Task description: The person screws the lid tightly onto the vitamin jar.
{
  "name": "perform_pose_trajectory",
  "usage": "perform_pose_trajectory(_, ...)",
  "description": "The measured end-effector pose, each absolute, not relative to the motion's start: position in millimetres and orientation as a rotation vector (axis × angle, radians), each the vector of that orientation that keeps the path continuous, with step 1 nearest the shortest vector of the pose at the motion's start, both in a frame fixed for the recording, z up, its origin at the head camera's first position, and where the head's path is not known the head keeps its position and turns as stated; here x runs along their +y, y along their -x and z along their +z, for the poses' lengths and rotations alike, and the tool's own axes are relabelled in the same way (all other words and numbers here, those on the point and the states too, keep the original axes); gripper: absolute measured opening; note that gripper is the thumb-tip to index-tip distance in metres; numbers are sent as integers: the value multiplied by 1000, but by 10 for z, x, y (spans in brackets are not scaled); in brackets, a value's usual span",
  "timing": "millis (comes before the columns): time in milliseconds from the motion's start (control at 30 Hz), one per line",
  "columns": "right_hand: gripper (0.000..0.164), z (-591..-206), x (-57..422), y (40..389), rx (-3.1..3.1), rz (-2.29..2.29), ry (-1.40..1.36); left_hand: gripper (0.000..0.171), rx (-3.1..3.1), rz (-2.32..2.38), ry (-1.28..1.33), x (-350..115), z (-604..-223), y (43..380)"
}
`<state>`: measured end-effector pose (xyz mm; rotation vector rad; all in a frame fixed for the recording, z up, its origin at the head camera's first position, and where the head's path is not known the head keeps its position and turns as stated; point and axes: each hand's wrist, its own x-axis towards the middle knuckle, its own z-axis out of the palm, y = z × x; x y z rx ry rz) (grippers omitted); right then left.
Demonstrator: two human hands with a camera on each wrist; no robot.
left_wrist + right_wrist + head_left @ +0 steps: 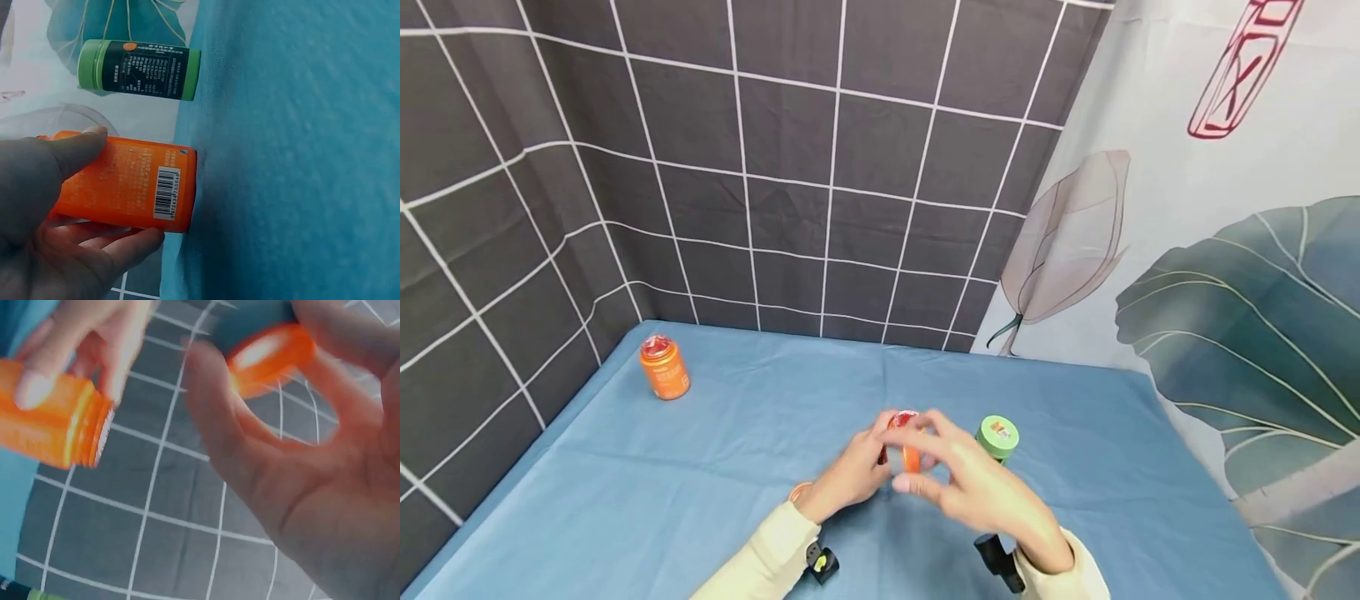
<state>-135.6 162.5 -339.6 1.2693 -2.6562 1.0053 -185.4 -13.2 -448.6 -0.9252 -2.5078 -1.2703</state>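
Note:
My left hand [853, 471] grips an orange bottle [128, 178] round its body, thumb on one side and fingers on the other. The bottle's base is at the blue cloth, and a barcode shows near it. Its threaded neck [94, 434] is uncovered in the right wrist view. My right hand [966, 479] pinches a blurred round cap [269, 359], orange with a dark side, between thumb and fingers, apart from the neck. Nearby, to the right of the bottle, stands a green-lidded jar [997, 435] with a dark label.
Another orange bottle [666, 368], its reddish top showing, stands at the back left of the blue cloth [715, 450]. A small orange round thing [799, 491] lies partly hidden behind my left wrist. Dark gridded fabric [790, 208] hangs behind and at the left.

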Motion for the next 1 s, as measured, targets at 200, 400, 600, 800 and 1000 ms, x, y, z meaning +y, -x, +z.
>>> perform_pose_trajectory(200,38,-3460,1635,1540,-2549,1264,-1025,43,-2579,-1346,883,-131,-4495,1845)
perform_pose_trajectory(400,33,-3613,1678,1725,-2588,1273,-820,55,-2561,-1343,884,-119,-4478,1832)
perform_pose_trajectory(600,41,-3760,1689,1822,-2701,1147,-792,57,-2597,-1361,874,-106,-4452,1842)
perform_pose_trajectory(800,55,-3842,1663,1851,-2719,1116,-815,55,-2602,-1370,869,-107,-4448,1846)
perform_pose_trajectory(1000,50,-3878,1668,1880,-2739,1086,-802,48,-2623,-1377,829,-124,-4457,1838)
